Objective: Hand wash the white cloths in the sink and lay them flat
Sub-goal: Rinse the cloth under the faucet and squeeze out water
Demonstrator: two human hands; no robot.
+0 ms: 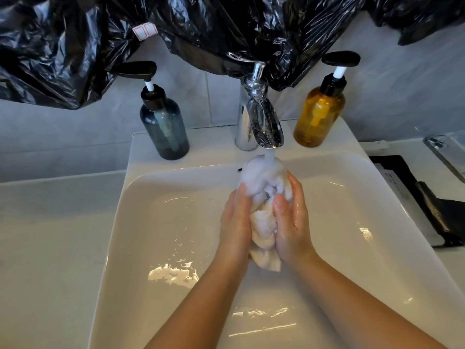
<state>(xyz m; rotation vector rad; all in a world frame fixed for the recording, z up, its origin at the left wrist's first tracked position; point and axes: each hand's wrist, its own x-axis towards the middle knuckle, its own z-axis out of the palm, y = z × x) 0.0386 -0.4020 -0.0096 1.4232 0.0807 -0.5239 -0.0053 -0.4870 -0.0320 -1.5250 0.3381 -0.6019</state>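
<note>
Grey tiled wall (pixel 392 79) under crinkled black plastic sheeting (pixel 75 46), pale countertop (pixel 50 235) below.

Two bare forearms enter from the bottom edge, with no sleeve showing on either up to the frame's border. The left hand (pixel 235 222) and the right hand (pixel 292 222) are uncovered and glisten with water. The fingers (pixel 293 182) are slender, with short, plain nails and wet highlights along the knuckles.
</note>
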